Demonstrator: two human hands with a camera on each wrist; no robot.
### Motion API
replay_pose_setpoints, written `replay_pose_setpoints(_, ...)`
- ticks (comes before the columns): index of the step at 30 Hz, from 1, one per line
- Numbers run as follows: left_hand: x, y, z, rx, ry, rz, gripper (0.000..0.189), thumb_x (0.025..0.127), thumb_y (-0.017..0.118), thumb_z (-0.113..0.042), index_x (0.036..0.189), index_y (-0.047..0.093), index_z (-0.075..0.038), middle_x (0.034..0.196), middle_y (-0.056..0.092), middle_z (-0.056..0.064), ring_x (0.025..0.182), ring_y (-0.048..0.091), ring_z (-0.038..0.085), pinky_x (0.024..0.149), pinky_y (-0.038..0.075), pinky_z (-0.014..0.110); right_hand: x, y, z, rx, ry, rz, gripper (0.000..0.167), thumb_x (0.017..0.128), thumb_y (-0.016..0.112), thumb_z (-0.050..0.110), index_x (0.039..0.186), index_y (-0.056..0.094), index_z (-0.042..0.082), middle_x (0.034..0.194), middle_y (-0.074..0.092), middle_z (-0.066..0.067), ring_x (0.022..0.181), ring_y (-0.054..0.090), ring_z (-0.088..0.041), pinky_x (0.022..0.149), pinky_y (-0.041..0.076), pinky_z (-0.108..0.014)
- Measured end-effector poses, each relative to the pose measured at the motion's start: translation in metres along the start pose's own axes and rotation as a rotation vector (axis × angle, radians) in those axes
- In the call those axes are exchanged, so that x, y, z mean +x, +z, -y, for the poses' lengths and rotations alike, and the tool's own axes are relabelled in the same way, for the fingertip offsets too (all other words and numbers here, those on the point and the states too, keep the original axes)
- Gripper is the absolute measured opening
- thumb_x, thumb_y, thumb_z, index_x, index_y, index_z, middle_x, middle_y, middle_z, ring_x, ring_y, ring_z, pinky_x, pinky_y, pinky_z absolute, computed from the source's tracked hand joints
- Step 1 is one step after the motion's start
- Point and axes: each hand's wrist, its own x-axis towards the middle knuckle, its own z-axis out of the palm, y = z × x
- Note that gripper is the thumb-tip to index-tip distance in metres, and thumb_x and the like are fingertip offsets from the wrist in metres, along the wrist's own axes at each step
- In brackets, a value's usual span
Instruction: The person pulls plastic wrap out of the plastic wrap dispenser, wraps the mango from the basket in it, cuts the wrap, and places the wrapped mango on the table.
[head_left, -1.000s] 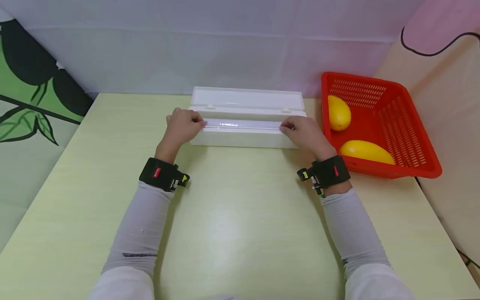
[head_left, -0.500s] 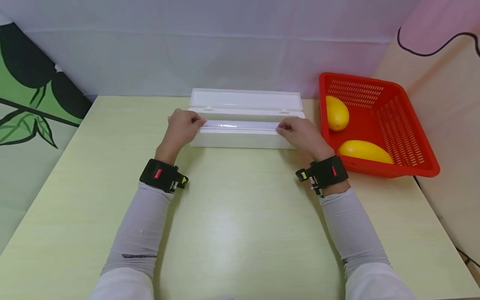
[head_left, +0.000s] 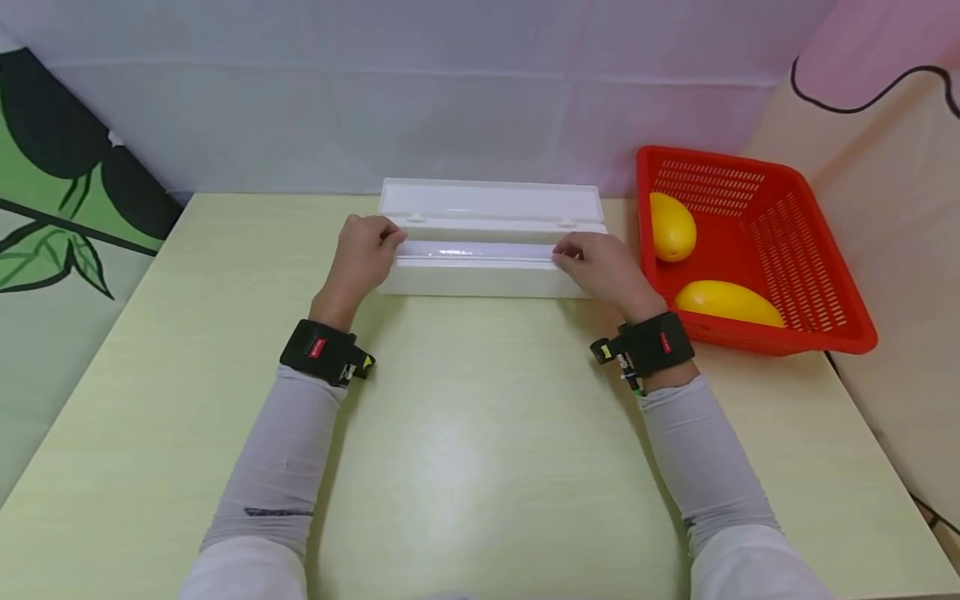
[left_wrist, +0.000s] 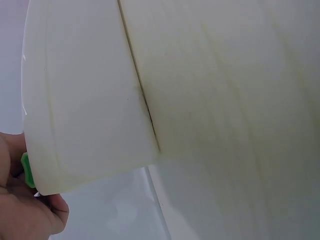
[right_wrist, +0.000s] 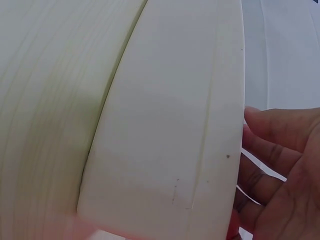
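A long white cling film box [head_left: 480, 282] stands at the back of the table with its lid [head_left: 487, 200] raised. Shiny cling film [head_left: 465, 249] lies along its top opening. At the box's left end my left hand [head_left: 365, 254] pinches the film's edge, its fingertips partly hidden. The left wrist view shows a green piece [left_wrist: 28, 171] on the box edge, beside the left thumb. My right hand [head_left: 603, 265] pinches the film near the right end. In the right wrist view, its thumb and curled fingers [right_wrist: 260, 175] reach behind the box's edge.
A red plastic basket [head_left: 840, 275] stands to the right, close to the right hand, with two yellow fruits inside; one yellow fruit [head_left: 731, 303] lies at its near side. A cloth-covered wall [head_left: 375, 125] rises behind the pale table [head_left: 480, 458].
My left hand has shifted slightly left along the box. The right hand keeps its place at the right end. The whole head view has drifted a little.
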Motion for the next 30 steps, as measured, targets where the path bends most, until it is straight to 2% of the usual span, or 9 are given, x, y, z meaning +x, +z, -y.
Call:
replay_pose_setpoints(7,0.0,0.001,-0.001,-0.004,0.025,-0.056,0.026,0.101,0.059,-0.015,0.1,0.069,0.009,0.091,0.067,0.024,0.093,0.047,0.036,0.081,0.036,0.042,0.002,0.003,-0.001,-0.001,0.003,-0.073,0.026,0.099,0.063,0.021,0.12,0.068,0.006,0.111,0.066,-0.012,0.094,0.054,-0.029,0.084,0.048,-0.04)
replay_pose_setpoints(12,0.001,0.001,-0.003,-0.013,0.048,-0.096,0.027,0.101,0.06,-0.016,0.098,0.069,0.009,0.093,0.068,0.023,0.092,0.046,0.036,0.082,0.035,0.043,0.004,0.008,-0.001,-0.021,0.015,-0.14,0.028,0.097,0.065,0.024,0.119,0.07,0.006,0.111,0.067,-0.012,0.093,0.055,-0.029,0.082,0.048,-0.04)
replay_pose_setpoints(20,0.0,0.0,-0.004,-0.034,0.053,-0.124,0.027,0.101,0.06,-0.017,0.099,0.068,0.008,0.095,0.067,0.022,0.094,0.045,0.035,0.083,0.035,0.042,0.008,0.016,0.0,-0.013,0.064,-0.249,0.028,0.096,0.065,0.027,0.112,0.073,0.005,0.106,0.068,-0.013,0.09,0.056,-0.029,0.081,0.046,-0.04)
replay_pose_setpoints(26,0.0,-0.002,-0.002,-0.038,0.071,-0.113,0.028,0.1,0.062,-0.018,0.1,0.071,0.009,0.092,0.067,0.023,0.091,0.048,0.036,0.081,0.035,0.042,0.01,0.021,0.003,-0.014,0.123,-0.334,0.026,0.094,0.065,0.023,0.11,0.074,0.004,0.101,0.071,-0.013,0.089,0.056,-0.029,0.079,0.047,-0.039)
replay_pose_setpoints(30,-0.001,-0.003,0.0,-0.033,0.09,-0.071,0.029,0.098,0.065,-0.021,0.101,0.074,0.006,0.093,0.068,0.022,0.089,0.049,0.034,0.079,0.035,0.041,0.01,0.024,0.003,-0.034,0.123,-0.364,0.022,0.095,0.064,0.02,0.106,0.076,0.004,0.094,0.072,-0.013,0.084,0.056,-0.03,0.075,0.046,-0.039)
